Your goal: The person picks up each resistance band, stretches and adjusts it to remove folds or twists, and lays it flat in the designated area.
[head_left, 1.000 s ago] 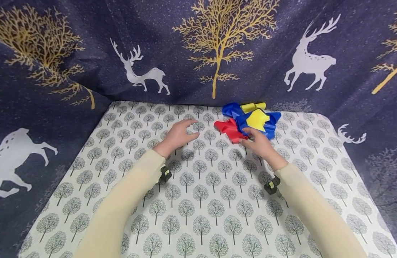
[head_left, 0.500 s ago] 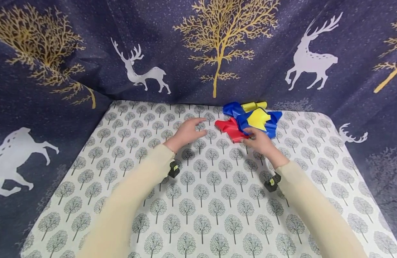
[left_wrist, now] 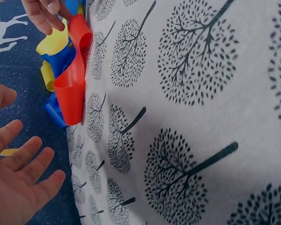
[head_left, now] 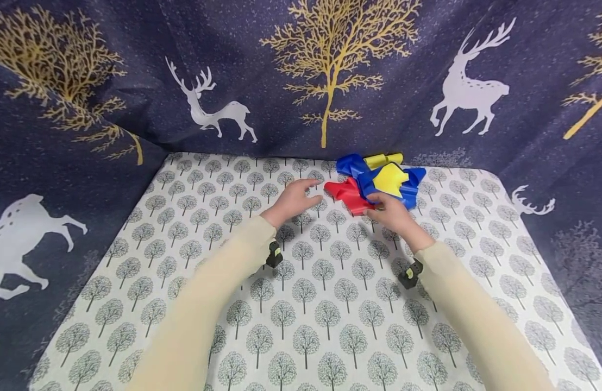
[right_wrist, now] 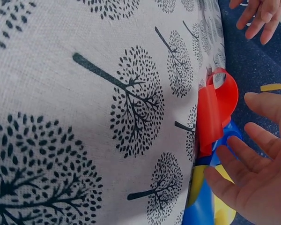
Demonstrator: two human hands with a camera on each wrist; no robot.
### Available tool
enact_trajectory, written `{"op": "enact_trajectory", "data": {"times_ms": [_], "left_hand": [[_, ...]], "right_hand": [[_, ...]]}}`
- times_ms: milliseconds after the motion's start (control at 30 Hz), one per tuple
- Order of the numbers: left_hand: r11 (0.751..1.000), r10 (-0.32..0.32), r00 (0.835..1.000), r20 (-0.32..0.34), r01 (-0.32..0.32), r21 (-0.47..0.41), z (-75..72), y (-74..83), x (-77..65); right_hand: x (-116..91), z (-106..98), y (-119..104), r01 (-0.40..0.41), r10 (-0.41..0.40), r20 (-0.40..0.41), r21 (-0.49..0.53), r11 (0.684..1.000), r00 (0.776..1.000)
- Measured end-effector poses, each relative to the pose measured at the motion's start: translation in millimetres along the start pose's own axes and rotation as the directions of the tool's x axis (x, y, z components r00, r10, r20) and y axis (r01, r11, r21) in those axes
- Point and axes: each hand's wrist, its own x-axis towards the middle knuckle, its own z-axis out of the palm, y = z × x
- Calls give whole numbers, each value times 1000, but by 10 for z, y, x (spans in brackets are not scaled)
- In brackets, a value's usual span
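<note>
A glossy red curled band [head_left: 347,193] lies at the front left of a small pile near the table's back edge. Behind it are a blue band [head_left: 411,190] with a yellow patch on top, another blue piece [head_left: 351,164] and a rolled yellow piece [head_left: 376,162]. My right hand [head_left: 393,213] is at the pile's front, thumb and fingertips right by the red band's end; its fingers are parted in the right wrist view. Left of the red band hovers my left hand [head_left: 293,201], its fingers spread in the left wrist view with nothing between them.
A white cloth [head_left: 301,304] printed with grey trees covers the table. Directly behind the pile hangs a dark blue curtain [head_left: 281,65] with white deer and golden trees. Each wrist wears a small black camera, such as the left one [head_left: 274,254].
My left hand has moved right and slightly away from me, closer to the red band. The right hand stays almost where it was, and the pile has not shifted.
</note>
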Motion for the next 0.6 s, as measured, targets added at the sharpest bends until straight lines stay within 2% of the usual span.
{"op": "enact_trajectory", "data": {"times_ms": [433, 600], "left_hand": [[998, -50, 999, -18, 49, -28, 173, 26, 101], [999, -41, 998, -40, 39, -34, 257, 34, 147]], "right_hand": [[31, -21, 21, -24, 23, 27, 36, 999, 999], [53, -1, 14, -27, 25, 26, 41, 999, 999]]}}
